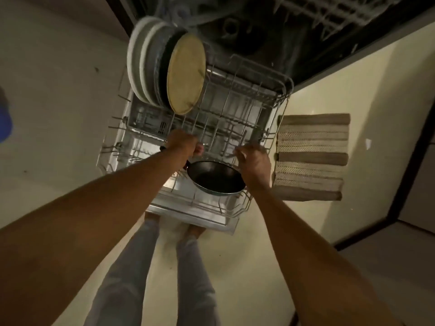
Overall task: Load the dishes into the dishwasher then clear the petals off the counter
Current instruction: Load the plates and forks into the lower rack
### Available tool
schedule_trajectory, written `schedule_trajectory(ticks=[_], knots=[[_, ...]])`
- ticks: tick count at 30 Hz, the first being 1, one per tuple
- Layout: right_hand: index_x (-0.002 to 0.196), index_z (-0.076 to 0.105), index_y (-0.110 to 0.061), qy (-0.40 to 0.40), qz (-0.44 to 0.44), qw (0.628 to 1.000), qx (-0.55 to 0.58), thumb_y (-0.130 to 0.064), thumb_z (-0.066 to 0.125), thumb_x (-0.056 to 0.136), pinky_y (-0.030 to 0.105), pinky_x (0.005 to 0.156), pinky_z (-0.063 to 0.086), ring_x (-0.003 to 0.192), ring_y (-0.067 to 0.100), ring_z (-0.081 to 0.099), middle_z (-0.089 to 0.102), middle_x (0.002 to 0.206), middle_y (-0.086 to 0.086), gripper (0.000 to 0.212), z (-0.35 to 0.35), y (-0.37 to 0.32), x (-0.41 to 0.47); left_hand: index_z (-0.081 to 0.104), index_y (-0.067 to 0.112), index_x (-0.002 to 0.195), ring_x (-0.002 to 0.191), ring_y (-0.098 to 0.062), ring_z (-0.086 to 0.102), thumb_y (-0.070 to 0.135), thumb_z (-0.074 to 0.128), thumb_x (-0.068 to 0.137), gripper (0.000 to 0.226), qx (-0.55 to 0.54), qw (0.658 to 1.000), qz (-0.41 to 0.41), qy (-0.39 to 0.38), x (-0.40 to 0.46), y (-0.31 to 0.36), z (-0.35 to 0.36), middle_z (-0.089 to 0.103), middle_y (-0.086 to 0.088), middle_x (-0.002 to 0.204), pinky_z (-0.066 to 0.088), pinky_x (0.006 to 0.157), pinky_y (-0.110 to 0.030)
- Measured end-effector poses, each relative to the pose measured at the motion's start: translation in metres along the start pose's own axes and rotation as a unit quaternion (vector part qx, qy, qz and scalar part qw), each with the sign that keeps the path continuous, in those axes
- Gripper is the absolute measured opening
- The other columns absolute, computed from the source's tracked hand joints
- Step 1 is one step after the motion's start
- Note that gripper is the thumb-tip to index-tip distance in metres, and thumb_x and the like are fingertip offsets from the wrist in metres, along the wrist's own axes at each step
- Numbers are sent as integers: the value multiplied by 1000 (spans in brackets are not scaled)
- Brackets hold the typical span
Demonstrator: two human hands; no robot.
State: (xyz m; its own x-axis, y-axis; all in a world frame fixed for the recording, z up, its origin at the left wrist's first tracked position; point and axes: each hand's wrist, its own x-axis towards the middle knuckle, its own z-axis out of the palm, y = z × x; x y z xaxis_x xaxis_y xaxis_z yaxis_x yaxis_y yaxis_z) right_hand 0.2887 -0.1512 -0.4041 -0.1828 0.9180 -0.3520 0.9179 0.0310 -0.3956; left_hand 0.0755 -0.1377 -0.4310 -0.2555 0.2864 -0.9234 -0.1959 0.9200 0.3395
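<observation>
The dishwasher's lower wire rack [237,95] is pulled out over the open door. Several plates [146,67] stand upright at its far left, the nearest one yellowish [186,74]. A black frying pan [215,178] sits low in the rack's near part. My left hand [182,143] is closed around the pan's handle. My right hand [255,162] rests at the pan's right rim, fingers touching the rack wires; the grip itself is hidden.
A striped beige mat [313,156] lies on the floor right of the rack. The dark dishwasher tub [247,27] and its upper rack [329,10] are beyond. My legs stand below the door. A blue object [4,118] is at the left edge.
</observation>
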Motion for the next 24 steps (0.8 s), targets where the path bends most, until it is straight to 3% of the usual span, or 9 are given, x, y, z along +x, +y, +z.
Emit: schedule_trajectory(ticks=[2, 6, 9, 12, 17, 19, 24], knots=[[100, 78, -20, 23, -37, 996, -74, -26, 72, 94, 37, 75, 57, 108, 25, 61, 66, 110, 4, 11, 18, 10, 24, 54, 1, 91, 31, -11, 57, -1, 48, 103, 13, 6, 1000, 13, -2, 27, 6, 7, 60, -8, 44, 51, 35, -25], [96, 77, -16, 37, -99, 975, -193, -7, 77, 82, 39, 69, 56, 103, 32, 61, 68, 102, 7, 17, 47, 26, 61, 54, -1, 114, 38, -10, 61, 3, 48, 104, 12, 18, 998, 41, -37, 69, 21, 20, 60, -2, 42, 56, 44, -27], [107, 73, -11, 44, -90, 978, -184, -3, 73, 86, 42, 70, 56, 105, 33, 63, 71, 106, 9, 23, 60, 34, 78, 50, 3, 86, 56, -17, 64, 4, 49, 105, 18, 19, 996, 69, -61, 78, 35, 28, 63, -12, 63, 59, 59, -29], [114, 68, -11, 37, -74, 981, -175, -3, 73, 87, 42, 68, 56, 104, 33, 65, 74, 106, 10, 29, 65, 37, 88, 53, 3, 86, 61, -18, 68, 5, 55, 102, 17, 26, 991, 99, -90, 93, 40, 25, 64, -18, 80, 61, 68, -32], [124, 65, -10, -22, -88, 976, -197, -3, 69, 91, 44, 69, 59, 108, 33, 64, 72, 112, 12, 33, 70, 40, 96, 55, -3, 96, 55, -15, 69, 3, 55, 102, 9, 29, 990, 109, -84, 112, 29, 26, 64, -19, 79, 63, 70, -36], [121, 68, -9, -20, -81, 978, -192, -2, 72, 89, 45, 68, 59, 109, 34, 63, 72, 112, 13, 33, 72, 40, 96, 54, 0, 88, 56, -16, 69, 3, 54, 102, 15, 16, 992, 106, -71, 115, 24, 29, 62, -19, 78, 62, 75, -42], [116, 71, -5, -4, -77, 982, -172, 3, 75, 82, 46, 72, 57, 117, 38, 56, 64, 120, 17, 35, 78, 40, 93, 52, 3, 85, 47, -13, 68, 2, 51, 103, 19, -24, 991, 119, -55, 118, 20, 34, 60, -20, 77, 61, 55, -30]])
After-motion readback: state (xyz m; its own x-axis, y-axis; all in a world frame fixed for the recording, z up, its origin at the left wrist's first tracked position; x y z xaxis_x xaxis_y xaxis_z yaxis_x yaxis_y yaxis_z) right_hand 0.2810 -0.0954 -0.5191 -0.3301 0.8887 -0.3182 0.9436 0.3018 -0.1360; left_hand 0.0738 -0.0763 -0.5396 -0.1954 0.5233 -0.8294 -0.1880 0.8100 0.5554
